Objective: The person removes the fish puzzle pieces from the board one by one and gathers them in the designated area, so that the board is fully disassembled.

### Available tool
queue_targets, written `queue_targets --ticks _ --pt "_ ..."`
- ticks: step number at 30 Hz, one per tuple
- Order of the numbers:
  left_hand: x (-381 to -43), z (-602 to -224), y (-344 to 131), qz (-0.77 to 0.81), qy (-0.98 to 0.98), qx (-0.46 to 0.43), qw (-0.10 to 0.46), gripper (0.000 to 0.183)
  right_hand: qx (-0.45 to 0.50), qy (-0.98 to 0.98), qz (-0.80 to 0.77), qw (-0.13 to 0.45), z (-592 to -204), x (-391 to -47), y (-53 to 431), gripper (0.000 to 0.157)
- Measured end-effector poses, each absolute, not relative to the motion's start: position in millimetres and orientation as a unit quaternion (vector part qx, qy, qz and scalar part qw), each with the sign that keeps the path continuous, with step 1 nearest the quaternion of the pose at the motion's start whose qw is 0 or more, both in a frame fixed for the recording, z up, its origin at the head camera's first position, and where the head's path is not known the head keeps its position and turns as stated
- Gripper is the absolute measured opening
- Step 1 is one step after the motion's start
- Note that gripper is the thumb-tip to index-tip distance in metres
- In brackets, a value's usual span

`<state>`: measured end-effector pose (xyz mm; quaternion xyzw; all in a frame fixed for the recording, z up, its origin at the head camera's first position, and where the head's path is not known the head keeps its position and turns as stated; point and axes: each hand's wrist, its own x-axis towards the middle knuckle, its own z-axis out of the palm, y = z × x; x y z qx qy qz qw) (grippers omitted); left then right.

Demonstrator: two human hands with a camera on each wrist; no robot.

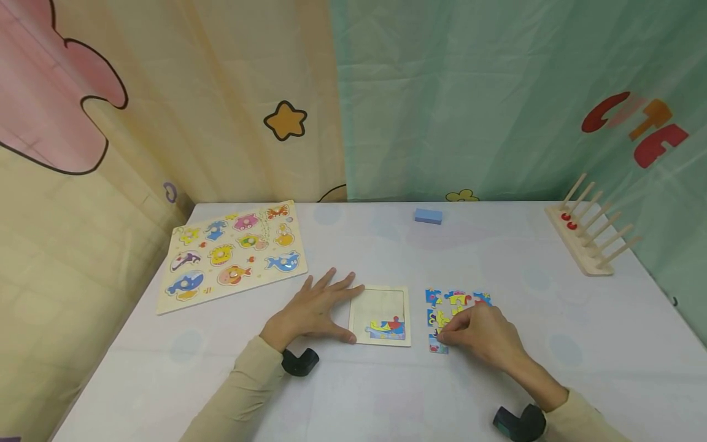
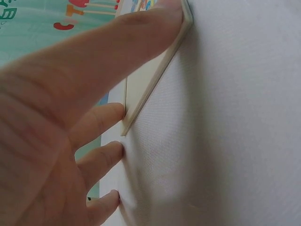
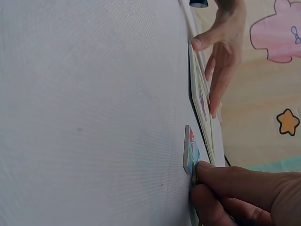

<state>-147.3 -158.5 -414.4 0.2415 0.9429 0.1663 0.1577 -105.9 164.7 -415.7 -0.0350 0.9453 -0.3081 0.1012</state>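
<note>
A square wooden puzzle tray (image 1: 381,315) lies in the middle of the table, with a few joined pieces (image 1: 388,329) in its lower right corner. My left hand (image 1: 316,311) spreads its fingers along the tray's left side; the thumb rests on the lower corner, seen also in the left wrist view. Right of the tray lies a block of loose colourful puzzle pieces (image 1: 434,297). My right hand (image 1: 486,337) covers part of them. Its thumb and forefinger pinch a puzzle piece, mostly hidden by the fingers, beside the bottom left corner piece (image 3: 190,150).
A large knob puzzle board (image 1: 232,252) with animal pictures lies at the back left. One blue block (image 1: 428,216) sits near the table's far edge. At the far right stands a wooden peg rack (image 1: 585,239) with two red beads. Curtains hang behind the table.
</note>
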Motion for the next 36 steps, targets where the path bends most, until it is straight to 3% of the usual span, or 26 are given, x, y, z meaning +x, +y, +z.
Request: queue_targets --ticks 11,19,30,36 --pt "-147.6 -414.3 -158.4 0.161 0.943 0.242 0.159 0.098 -0.038 0.934 -0.342 0.092 -411.4 -111.4 166.5 0.008" --pt "-148.5 -414.0 -158.2 0.159 0.944 0.242 0.16 0.098 -0.1 0.929 -0.347 0.08 -406.5 -120.6 145.8 0.005" --pt "-148.1 -413.4 -157.8 0.155 0.945 0.239 0.161 0.098 -0.2 0.917 -0.329 0.104 -407.6 -126.6 101.6 0.018" --pt "-148.4 -414.1 -158.4 0.158 0.944 0.243 0.156 0.097 -0.205 0.928 -0.289 0.117 -407.4 -126.3 86.7 0.03"
